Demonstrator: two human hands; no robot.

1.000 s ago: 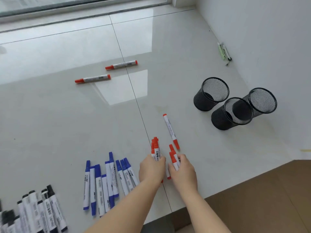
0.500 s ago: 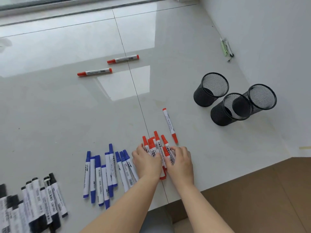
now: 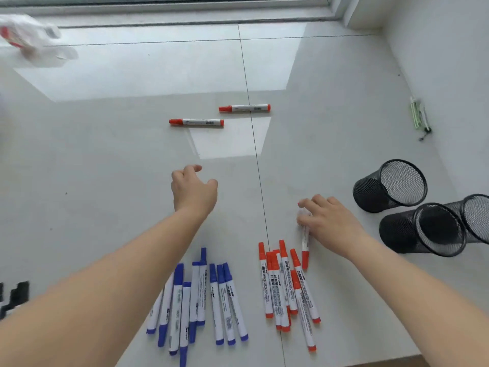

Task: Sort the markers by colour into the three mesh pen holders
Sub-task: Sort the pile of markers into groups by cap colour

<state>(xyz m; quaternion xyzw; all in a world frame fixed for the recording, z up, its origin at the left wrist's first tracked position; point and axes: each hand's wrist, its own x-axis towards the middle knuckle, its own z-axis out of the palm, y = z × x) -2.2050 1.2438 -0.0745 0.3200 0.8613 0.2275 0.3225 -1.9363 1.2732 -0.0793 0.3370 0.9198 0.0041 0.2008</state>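
The left hand (image 3: 194,190) hangs over the tiled floor (image 3: 105,154) with fingers loosely curled, holding nothing. The right hand (image 3: 326,223) pinches 1 red marker (image 3: 305,246) just beside the red pile (image 3: 287,290). Blue markers (image 3: 201,300) lie left of it, 2 stray red markers (image 3: 219,116) farther off, 3 mesh holders (image 3: 420,210) at right

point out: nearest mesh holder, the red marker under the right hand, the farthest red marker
nearest mesh pen holder (image 3: 397,234): head view, on its black mesh side wall.
red marker under the right hand (image 3: 305,256): head view, on its red cap, below the fingers.
farthest red marker (image 3: 244,108): head view, on the middle of its white barrel.
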